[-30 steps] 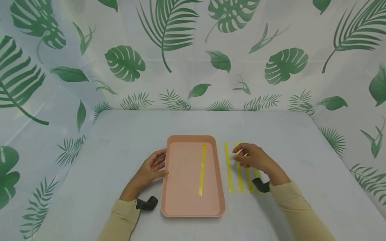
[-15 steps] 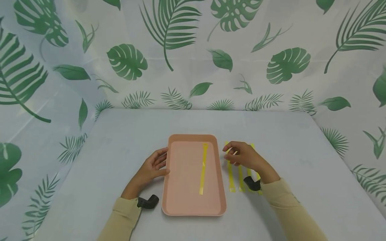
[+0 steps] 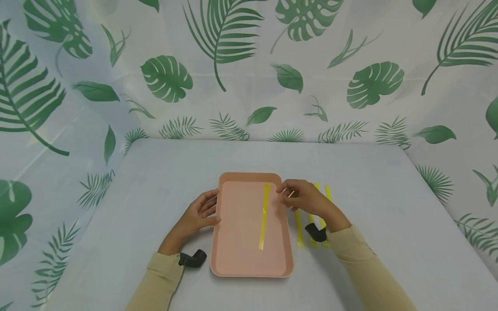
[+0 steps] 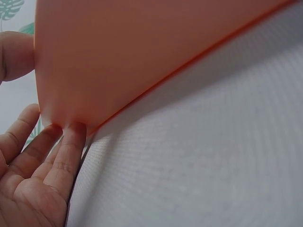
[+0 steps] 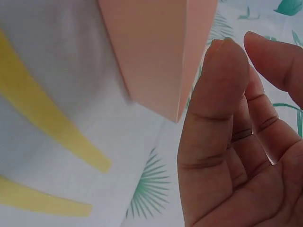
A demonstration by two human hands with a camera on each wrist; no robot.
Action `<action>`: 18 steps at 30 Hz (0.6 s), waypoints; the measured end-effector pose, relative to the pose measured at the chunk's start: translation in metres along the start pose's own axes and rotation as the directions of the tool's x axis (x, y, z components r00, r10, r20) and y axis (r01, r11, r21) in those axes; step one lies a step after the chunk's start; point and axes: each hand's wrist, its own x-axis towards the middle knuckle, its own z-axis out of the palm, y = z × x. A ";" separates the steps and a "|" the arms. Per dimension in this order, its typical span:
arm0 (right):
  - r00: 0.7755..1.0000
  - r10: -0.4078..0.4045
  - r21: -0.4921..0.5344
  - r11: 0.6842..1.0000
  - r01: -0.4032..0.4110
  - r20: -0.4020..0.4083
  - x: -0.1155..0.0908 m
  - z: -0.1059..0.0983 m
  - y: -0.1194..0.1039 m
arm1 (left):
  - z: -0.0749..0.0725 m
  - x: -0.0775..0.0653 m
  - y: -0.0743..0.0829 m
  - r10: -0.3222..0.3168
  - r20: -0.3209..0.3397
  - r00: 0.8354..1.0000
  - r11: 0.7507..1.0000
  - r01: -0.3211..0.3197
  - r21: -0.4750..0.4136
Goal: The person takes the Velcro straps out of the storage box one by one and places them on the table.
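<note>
A pink rectangular tray (image 3: 237, 229) lies on the white table, with one flat yellow strip (image 3: 263, 220) lengthwise inside it, right of centre. My left hand (image 3: 196, 216) touches the tray's left side. In the left wrist view, fingertips (image 4: 73, 135) rest against the outer wall and the thumb is at the rim. Over the tray's upper right edge hovers my right hand (image 3: 305, 198), thumb and fingers bent loosely. Nothing shows between its fingers in the right wrist view. Several more yellow strips (image 3: 299, 231) lie side by side to the tray's right, partly hidden by the right hand and arm.
White cloth with green leaf prints (image 3: 167, 78) rises behind the table (image 3: 163, 168) and at both sides. A black wrist-worn device (image 3: 193, 259) sits at the left cuff, and another black device (image 3: 316, 232) at the right cuff.
My right hand has moved left, from above the loose strips to the tray's upper right edge. The left hand stays at the tray's side. The whole view shifts slightly.
</note>
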 end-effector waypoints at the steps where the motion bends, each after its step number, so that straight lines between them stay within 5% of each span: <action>1: 1.000 -0.007 0.001 1.000 0.007 0.005 0.001 0.001 -0.001 | 0.000 0.000 0.000 0.002 0.002 1.000 1.000 -0.002 0.000; 12: 0.981 -0.183 -0.061 0.980 0.187 0.060 0.018 0.008 -0.003 | -0.001 0.002 -0.002 0.002 0.004 1.000 1.000 -0.002 0.010; 18: 0.977 -0.191 -0.128 0.971 0.203 0.099 0.028 0.010 -0.006 | 0.000 0.002 0.001 -0.010 -0.003 1.000 1.000 0.010 -0.009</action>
